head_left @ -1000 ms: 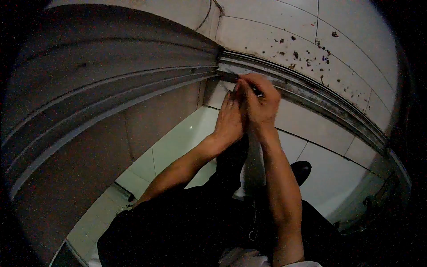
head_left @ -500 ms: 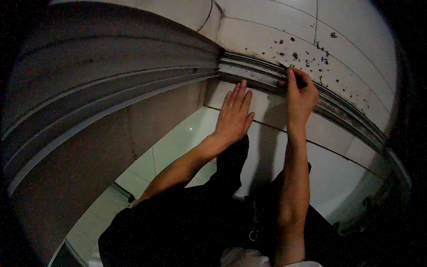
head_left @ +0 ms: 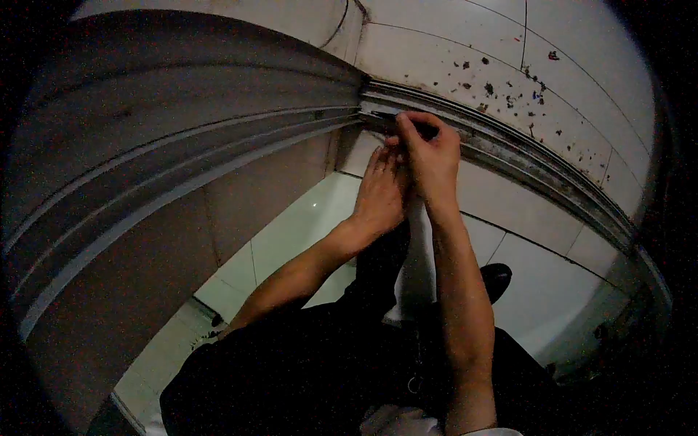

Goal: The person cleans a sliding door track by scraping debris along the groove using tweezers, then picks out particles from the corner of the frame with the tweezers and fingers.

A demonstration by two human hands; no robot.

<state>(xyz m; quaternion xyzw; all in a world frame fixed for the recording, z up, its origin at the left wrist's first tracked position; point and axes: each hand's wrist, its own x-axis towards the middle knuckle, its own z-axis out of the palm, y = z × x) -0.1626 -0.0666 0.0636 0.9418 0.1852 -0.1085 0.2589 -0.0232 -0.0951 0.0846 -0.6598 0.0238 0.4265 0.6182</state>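
Note:
My right hand (head_left: 434, 160) is closed in a pinch around a thin, dark, pointed tool (head_left: 383, 115), whose exact kind I cannot make out. The tool's tip points left, at the left end of the grooved metal sliding-door track (head_left: 502, 145). Just below the track, my left hand (head_left: 379, 195) lies flat, palm down and fingers stretched toward it. Its fingertips are partly hidden behind my right hand. Dark grime lines the grooves of the track.
Dark crumbs of debris (head_left: 488, 89) lie scattered on the pale tiles beyond the track. A tall brown panelled frame (head_left: 167, 167) rises on the left. White floor tiles (head_left: 538, 283) and a dark shoe (head_left: 496, 282) are on the near side.
My right hand has moved left along the track with the pointed tool, ending beside my left hand. The left hand has stayed in nearly the same place.

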